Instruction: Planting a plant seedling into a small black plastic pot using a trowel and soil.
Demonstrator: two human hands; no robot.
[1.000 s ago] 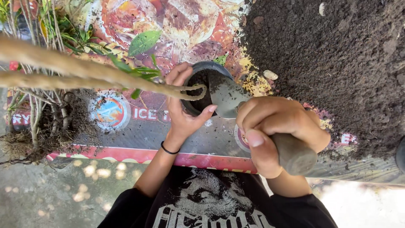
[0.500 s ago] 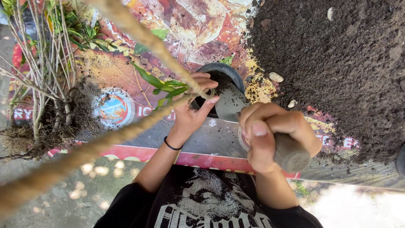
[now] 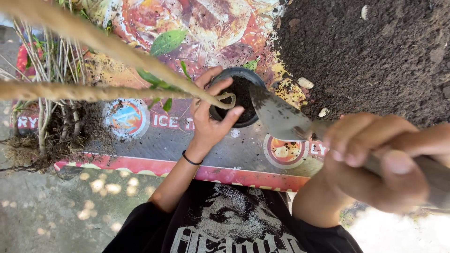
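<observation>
- The right hand (image 3: 375, 159), nearest the camera, has its fingers wrapped tight around the handle of a trowel (image 3: 286, 117), whose blade tip rests at the pot's rim.
- The left hand (image 3: 211, 119) cups the small black pot (image 3: 241, 93) on the printed sheet (image 3: 154, 140), fingers closed about a cutting's stem (image 3: 140, 70) set in the soil.
- This looks like the filling step; the next move calls for more soil from the heap (image 3: 375, 56) beyond, tipped in without knocking the stem.
- Bare-rooted cuttings (image 3: 47, 93) lie far left.
</observation>
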